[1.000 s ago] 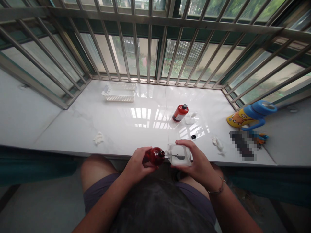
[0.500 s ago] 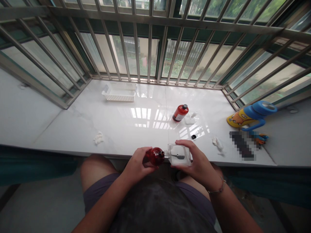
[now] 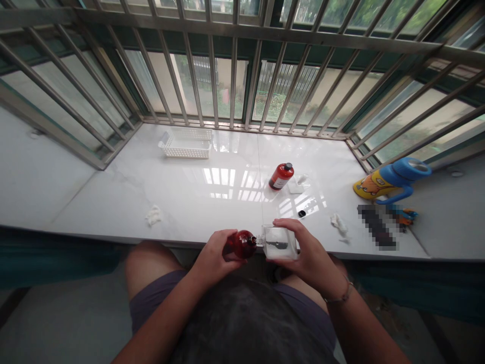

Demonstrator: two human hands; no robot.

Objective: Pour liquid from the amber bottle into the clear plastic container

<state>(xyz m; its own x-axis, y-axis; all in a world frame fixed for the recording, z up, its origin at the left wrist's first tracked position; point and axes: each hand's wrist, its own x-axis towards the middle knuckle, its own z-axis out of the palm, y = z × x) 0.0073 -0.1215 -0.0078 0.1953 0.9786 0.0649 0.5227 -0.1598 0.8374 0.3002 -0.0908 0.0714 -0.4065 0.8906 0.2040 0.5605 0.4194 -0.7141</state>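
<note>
A person's left hand [image 3: 215, 254] holds a rounded, glossy dark-red bottle with a narrow black mouth [image 3: 244, 244], its fingers wrapped around the bottle's side, with the mouth turned toward the other hand. The right hand [image 3: 311, 258] grips a square, clear bottle with a short threaded neck [image 3: 280, 240], thumb and fingers spread across its width on opposite faces; the bottle lies on its side, its neck pointing left at the red bottle's mouth. The two meet or nearly meet there; whether they touch cannot be told. Both are held over the lap, at the near edge of a glossy white marble-patterned counter [image 3: 113, 194]. Beyond them on the counter, a second red bottle with a dark cap and a white label [image 3: 280, 178] stands just beside a small, flat whitish piece [image 3: 296, 188], and a small round black cap [image 3: 302, 214] lies nearer the right hand. One crumpled white tissue [image 3: 153, 216] lies to the left, another wad of white tissue [image 3: 338, 223] to the right. A white perforated plastic basket [image 3: 185, 144] sits far left, and a blue-and-yellow drinking bottle with a handle [image 3: 390, 178] is at the right.
</note>
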